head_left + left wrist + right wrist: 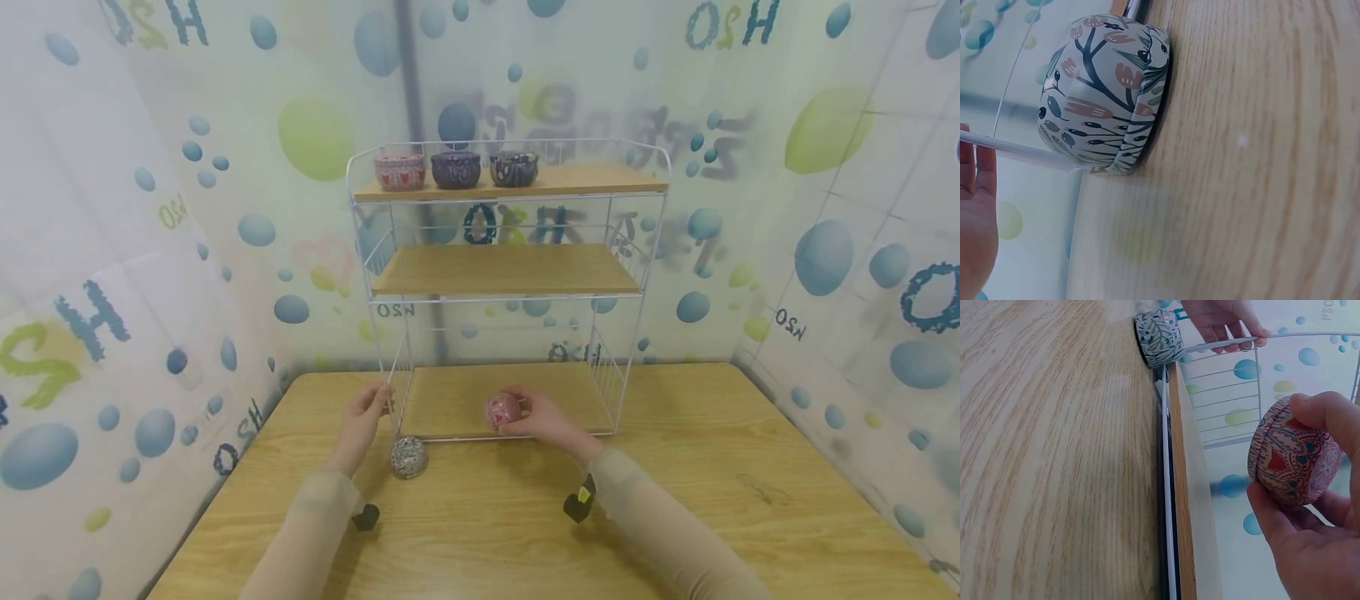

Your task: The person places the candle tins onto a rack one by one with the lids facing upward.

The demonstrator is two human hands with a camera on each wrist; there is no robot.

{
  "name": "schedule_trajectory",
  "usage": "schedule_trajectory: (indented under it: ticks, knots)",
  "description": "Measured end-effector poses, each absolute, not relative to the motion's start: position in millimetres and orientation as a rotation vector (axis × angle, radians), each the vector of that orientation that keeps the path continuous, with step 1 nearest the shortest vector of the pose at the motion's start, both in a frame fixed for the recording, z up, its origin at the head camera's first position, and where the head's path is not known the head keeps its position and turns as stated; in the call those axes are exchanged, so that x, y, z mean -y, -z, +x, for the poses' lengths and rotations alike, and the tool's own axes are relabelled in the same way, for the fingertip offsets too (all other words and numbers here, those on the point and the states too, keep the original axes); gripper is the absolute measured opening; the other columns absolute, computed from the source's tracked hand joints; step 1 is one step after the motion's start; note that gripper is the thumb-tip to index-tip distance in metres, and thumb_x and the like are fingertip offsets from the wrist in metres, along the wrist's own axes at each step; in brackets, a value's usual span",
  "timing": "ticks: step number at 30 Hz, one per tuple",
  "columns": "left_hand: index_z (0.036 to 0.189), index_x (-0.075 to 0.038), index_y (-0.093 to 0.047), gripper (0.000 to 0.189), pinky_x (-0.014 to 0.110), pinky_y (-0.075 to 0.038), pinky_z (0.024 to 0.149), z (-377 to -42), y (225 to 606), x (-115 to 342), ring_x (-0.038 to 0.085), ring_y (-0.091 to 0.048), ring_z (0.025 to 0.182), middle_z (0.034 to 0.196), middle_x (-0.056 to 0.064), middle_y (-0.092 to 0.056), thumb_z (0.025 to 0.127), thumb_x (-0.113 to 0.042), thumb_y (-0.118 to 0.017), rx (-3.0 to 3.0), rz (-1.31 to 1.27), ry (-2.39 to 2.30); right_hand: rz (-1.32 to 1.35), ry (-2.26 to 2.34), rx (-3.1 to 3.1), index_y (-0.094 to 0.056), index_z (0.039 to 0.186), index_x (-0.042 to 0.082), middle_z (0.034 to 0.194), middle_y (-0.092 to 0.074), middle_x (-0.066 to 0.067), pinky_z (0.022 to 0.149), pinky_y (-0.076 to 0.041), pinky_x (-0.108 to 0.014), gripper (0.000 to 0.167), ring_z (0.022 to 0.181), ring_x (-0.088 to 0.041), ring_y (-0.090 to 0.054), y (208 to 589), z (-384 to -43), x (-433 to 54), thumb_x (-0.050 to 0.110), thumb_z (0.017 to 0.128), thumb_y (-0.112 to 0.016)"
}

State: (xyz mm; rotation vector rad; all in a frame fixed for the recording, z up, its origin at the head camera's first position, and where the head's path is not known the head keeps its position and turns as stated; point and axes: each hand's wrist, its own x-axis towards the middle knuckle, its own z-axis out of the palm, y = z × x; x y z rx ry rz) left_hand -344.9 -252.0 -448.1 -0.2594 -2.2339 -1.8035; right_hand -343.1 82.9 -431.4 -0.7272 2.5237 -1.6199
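Note:
My right hand (549, 419) holds a small round tin (499, 412) with a pink and red pattern, over the front of the bottom shelf. In the right wrist view thumb and fingers pinch the red-patterned tin (1294, 456) at its sides, and it is tilted. At the rack's front left post, my left hand (362, 417) has its fingers curled on the white wire (1225, 344). Just below that hand, a white tin with a floral pattern (1094, 94) stands on the table, by the foot of the post.
A white wire rack with three wooden shelves stands on the wooden table (480, 517). On its top shelf (592, 177) sit a pink tin (401, 173), a purple tin (456, 171) and a dark patterned tin (514, 169). Printed curtains (315, 208) surround the table.

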Motion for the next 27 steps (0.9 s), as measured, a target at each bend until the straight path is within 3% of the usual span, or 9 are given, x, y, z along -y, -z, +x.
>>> schedule_trajectory:
  ticks: [5, 7, 11, 14, 20, 27]
  knots:
    - [0.117, 0.0, -0.058, 0.038, 0.047, -0.043, 0.099, -341.7, 445.4, 250.9, 0.043, -0.053, 0.112, 0.111, 0.008, -0.06, 0.103, -0.034, -0.047, 2.222, -0.25, 1.824, -0.702, 1.651, -2.5, -0.047, 0.135, -0.005, 0.125, -0.058, -0.018, 0.091, -0.052, -0.041, 0.073, 0.113, -0.034, -0.056, 432.4, -344.1, -82.3, 0.013, 0.074, -0.083]
    - [0.117, 0.001, -0.058, 0.035, 0.044, -0.043, 0.098, -335.5, 437.4, 248.0, 0.035, -0.056, 0.107, 0.107, 0.004, -0.061, 0.104, -0.029, -0.047, 2.221, -0.239, 1.836, -0.675, 1.666, -2.486, -0.047, 0.136, -0.004, 0.125, -0.058, -0.018, 0.092, -0.051, -0.042, 0.074, 0.114, -0.035, -0.056, 432.3, -343.8, -82.3, 0.013, 0.074, -0.084]
    - [0.117, 0.005, -0.056, 0.029, 0.044, -0.042, 0.099, -328.2, 426.5, 244.7, 0.036, -0.056, 0.108, 0.104, 0.002, -0.061, 0.104, -0.019, -0.046, 2.224, -0.211, 1.877, -0.617, 1.681, -2.483, -0.048, 0.135, -0.002, 0.122, -0.059, -0.017, 0.092, -0.051, -0.044, 0.073, 0.115, -0.036, -0.055, 431.2, -342.2, -81.6, 0.013, 0.074, -0.084]
    - [0.118, 0.004, -0.057, 0.03, 0.045, -0.042, 0.1, -338.0, 437.0, 249.3, 0.04, -0.053, 0.111, 0.105, 0.001, -0.061, 0.104, -0.021, -0.046, 2.209, -0.203, 1.897, -0.597, 1.662, -2.513, -0.048, 0.134, -0.002, 0.12, -0.058, -0.017, 0.091, -0.051, -0.044, 0.07, 0.114, -0.037, -0.054, 430.9, -342.1, -79.9, 0.011, 0.075, -0.083]
    - [0.118, 0.001, -0.058, 0.031, 0.045, -0.041, 0.102, -343.9, 444.8, 252.5, 0.016, -0.06, 0.098, 0.105, 0.001, -0.061, 0.104, -0.025, -0.047, 2.22, -0.174, 1.904, -0.58, 1.665, -2.53, -0.048, 0.133, -0.006, 0.117, -0.059, -0.02, 0.086, -0.053, -0.044, 0.069, 0.11, -0.04, -0.055, 431.0, -340.8, -79.2, 0.006, 0.074, -0.082]
    - [0.117, 0.005, -0.056, 0.029, 0.048, -0.042, 0.1, -324.5, 423.7, 243.4, 0.012, -0.059, 0.094, 0.103, 0.001, -0.061, 0.104, -0.019, -0.047, 2.212, -0.229, 1.874, -0.573, 1.719, -2.455, -0.048, 0.136, 0.0, 0.116, -0.06, -0.014, 0.084, -0.053, -0.037, 0.073, 0.107, -0.033, -0.057, 432.0, -342.5, -83.8, 0.015, 0.074, -0.084]
